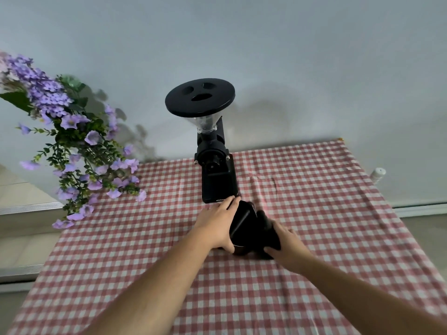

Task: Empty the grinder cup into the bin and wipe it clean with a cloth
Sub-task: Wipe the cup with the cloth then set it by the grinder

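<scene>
Both hands close around the black grinder cup (244, 228): the left hand (216, 227) wraps its left side with fingers spread toward the rim, and the right hand (286, 243) clasps the blurred dark part on its right. The cup lies tilted just in front of the black grinder (216, 165), on the red-and-white checked tablecloth (314, 213). Purple flowers (72, 146) stand at the table's far left corner, against a pale wall (314, 56)
</scene>
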Demonstrator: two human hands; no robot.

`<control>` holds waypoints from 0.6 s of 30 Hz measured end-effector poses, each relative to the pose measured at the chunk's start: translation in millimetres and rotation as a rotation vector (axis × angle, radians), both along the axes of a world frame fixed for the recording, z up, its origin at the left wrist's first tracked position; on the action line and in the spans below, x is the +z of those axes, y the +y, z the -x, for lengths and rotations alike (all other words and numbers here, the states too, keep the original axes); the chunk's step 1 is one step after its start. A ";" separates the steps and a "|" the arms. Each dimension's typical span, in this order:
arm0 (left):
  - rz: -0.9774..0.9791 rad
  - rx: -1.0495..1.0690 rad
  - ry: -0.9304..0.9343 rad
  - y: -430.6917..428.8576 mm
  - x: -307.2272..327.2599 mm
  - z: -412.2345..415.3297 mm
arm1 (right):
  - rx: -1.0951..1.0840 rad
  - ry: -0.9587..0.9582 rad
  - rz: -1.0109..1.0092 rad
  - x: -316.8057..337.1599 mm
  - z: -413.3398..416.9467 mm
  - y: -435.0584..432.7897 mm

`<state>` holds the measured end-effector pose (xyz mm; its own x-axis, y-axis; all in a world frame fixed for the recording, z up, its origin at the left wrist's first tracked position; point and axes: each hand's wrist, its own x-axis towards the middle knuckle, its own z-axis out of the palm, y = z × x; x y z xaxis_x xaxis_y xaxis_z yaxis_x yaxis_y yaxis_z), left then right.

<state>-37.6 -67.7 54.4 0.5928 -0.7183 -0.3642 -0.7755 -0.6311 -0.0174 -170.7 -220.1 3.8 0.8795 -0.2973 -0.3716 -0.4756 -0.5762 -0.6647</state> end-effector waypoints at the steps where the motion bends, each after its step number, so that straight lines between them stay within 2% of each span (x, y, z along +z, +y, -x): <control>1: -0.013 -0.029 -0.001 1.6 1.4 -3.0 | 0.001 0.001 -0.005 0.6 0.0 -5.3; 4: -0.044 -0.038 0.005 5.7 5.7 -5.8 | -0.143 -0.126 -0.170 16.1 -11.9 -14.3; 8: 0.001 0.158 0.033 1.0 -0.5 13.2 | -0.393 -0.330 -0.410 28.7 -17.7 -5.9; 10: 0.026 0.233 -0.014 -4.2 -9.1 26.4 | -0.390 -0.242 -0.387 14.2 -9.5 4.6; 13: 0.033 0.261 -0.067 -7.9 -18.5 34.6 | -0.204 -0.062 -0.265 -4.9 1.1 13.0; 15: 0.031 0.234 -0.078 -8.3 -18.9 30.4 | -0.219 -0.115 -0.292 -0.5 -2.8 4.1; 18: 0.017 0.132 -0.092 -3.4 -14.5 17.9 | -0.403 -0.309 -0.444 17.2 -15.5 -9.3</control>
<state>-55.5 -71.1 39.9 0.7127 -0.6375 -0.2928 -0.6815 -0.7282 -0.0732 -155.2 -229.4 21.0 0.8170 -0.5020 -0.2837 -0.3466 -0.0342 -0.9374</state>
